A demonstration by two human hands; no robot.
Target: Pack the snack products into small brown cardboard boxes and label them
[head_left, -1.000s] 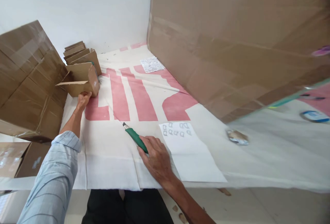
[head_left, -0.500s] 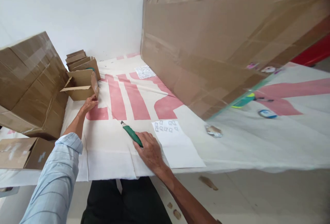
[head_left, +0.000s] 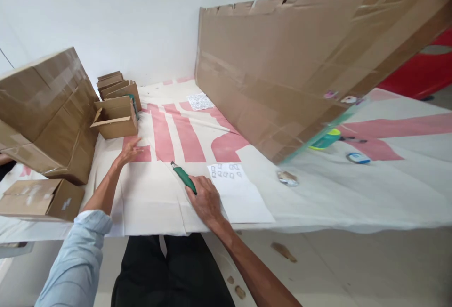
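Left grip (head_left: 129, 151) off open box (head_left: 118, 128)

- Utility knife (head_left: 184, 178): smooth green handle that looks like plastic, with a metal blade (head_left: 173, 164).
- Small open carton (head_left: 115, 129): matt brown cardboard with raw cut edges.
- Large left carton (head_left: 49, 114): cardboard under shiny clear tape.
- Tall right cardboard piece (head_left: 271, 62): mostly matt, glossier along its taped strips.
- Tablecloth (head_left: 318, 203): matt, creased cloth.
- Sheet (head_left: 243, 201): plain, smooth white paper.
- Sleeve (head_left: 76, 255): soft, wrinkled cloth.
- Wall (head_left: 141, 20): smooth, matt white.

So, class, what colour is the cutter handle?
The cutter handle is green, best seen in the head view.
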